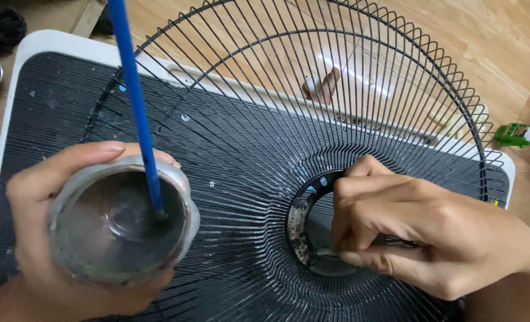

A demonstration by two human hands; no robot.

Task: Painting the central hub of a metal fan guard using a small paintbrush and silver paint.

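Hands first: your left hand (44, 238) grips a dirty cut plastic cup (121, 220) with a blue stick (136, 107) standing in it, near the left edge of the ribbed black panel (56, 101). Your right hand (420, 232) pinches a thin tool at the centre ring (303, 214) of the black wire fan guard (312, 89), which lies on that panel.

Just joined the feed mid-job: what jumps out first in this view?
The big black wire fan guard fills the middle, lying on a dark ribbed panel. At lower left, the left hand grips a grimy round cup with a blue stick standing in it. At lower right, the right hand pinches a small tool, mostly hidden, against the guard's dirty centre ring.
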